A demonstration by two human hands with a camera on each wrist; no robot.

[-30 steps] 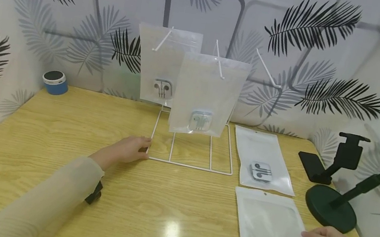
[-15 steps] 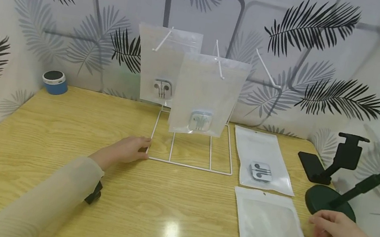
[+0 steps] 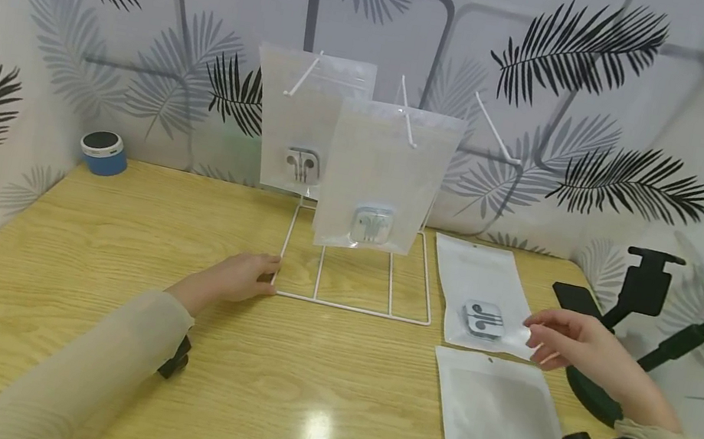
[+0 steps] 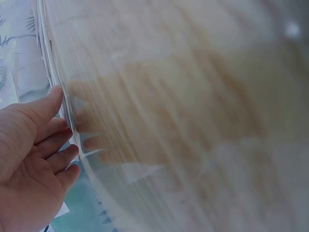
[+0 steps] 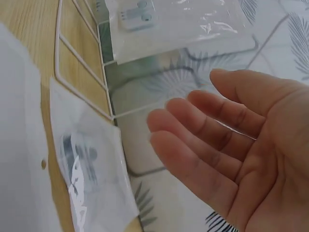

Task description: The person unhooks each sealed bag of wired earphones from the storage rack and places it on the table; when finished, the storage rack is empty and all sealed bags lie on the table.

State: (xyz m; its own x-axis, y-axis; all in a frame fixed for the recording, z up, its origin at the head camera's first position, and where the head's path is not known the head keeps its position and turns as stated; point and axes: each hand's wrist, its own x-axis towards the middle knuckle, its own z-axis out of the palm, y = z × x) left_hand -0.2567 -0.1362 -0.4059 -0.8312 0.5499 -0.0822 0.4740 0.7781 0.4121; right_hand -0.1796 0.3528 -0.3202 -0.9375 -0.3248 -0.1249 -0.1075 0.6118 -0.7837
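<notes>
4 bags (image 3: 395,172), 1 rack (image 3: 351,307). Left hand (image 3: 236,276) loosely touches rack; right hand (image 3: 591,353) released, its palm (image 5: 270,186) only in right-wrist view.

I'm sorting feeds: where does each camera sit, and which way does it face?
Head: head-worn, facing forward and down at the rack and bags; left hand, right hand and sleeves show.
Left wrist: worn there, facing the left hand, which shows at the rack.
Right wrist: worn there, facing past the visible right hand; shares rack and bags with head.
</notes>
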